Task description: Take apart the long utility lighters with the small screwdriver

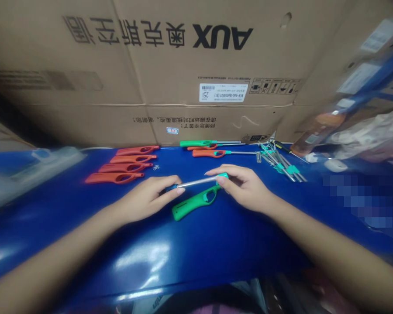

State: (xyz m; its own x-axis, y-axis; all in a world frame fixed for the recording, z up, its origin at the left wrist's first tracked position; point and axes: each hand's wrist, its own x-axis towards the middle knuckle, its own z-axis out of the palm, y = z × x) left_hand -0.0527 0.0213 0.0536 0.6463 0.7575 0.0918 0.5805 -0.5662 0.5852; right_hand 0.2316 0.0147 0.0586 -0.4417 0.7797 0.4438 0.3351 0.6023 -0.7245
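Observation:
A green lighter handle [193, 203] lies on the blue table [196, 244] between my hands. My right hand [242, 185] pinches the teal collar at the end of a thin metal tube [196, 182], right at the top of the green handle. My left hand [147, 196] is closed on the tube's other end, where a small blue tip shows.
Several orange lighter handles [121, 168] lie in a row at the left. Assembled green and orange lighters [212, 148] lie at the back, and a pile of metal tubes with teal collars [281, 161] at the right. Big cardboard boxes [170, 65] wall off the back; plastic bags sit right.

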